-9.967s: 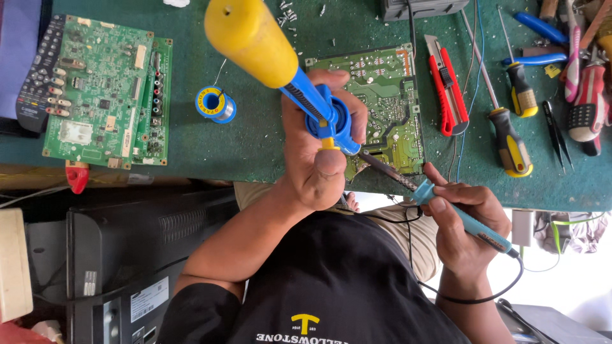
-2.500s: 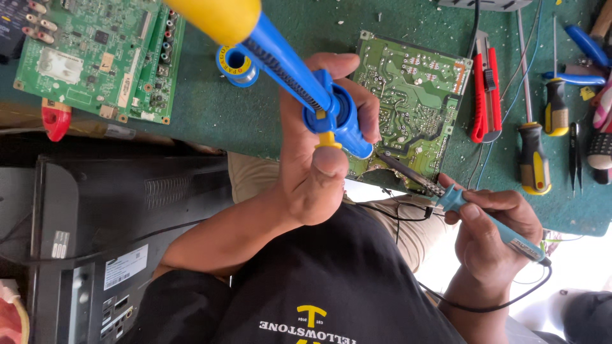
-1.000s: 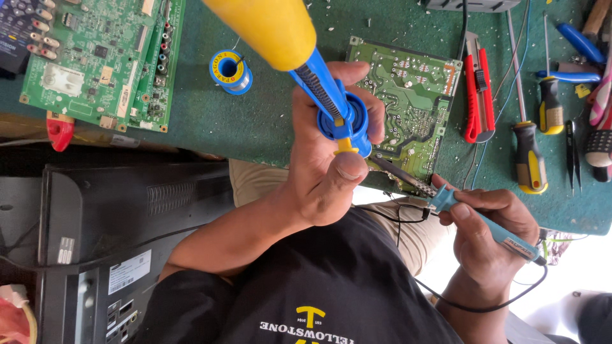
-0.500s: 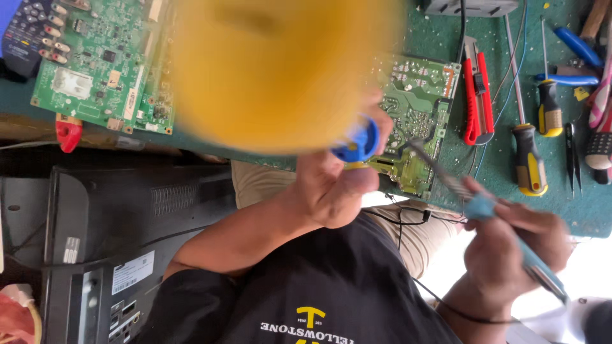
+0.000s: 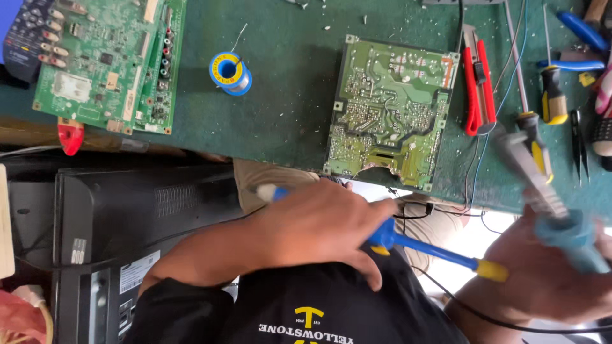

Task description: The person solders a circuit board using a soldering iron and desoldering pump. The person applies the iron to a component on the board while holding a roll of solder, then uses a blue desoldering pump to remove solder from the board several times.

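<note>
Hands working low, below bench edge. Left hand is gripping blue desoldering pump, lying sideways, yellow end pointing toward right hand. Right hand is closing around teal-handled soldering iron, blurred, tip pointing up. Just above left hand: green circuit board lying on green bench. Further up-left: solder spool.

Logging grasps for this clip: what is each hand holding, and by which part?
Left hand: blue-and-yellow plastic desoldering pump, gripped around its barrel. Right hand: light-blue-handled soldering iron, held by the handle; it is blurred.
</note>
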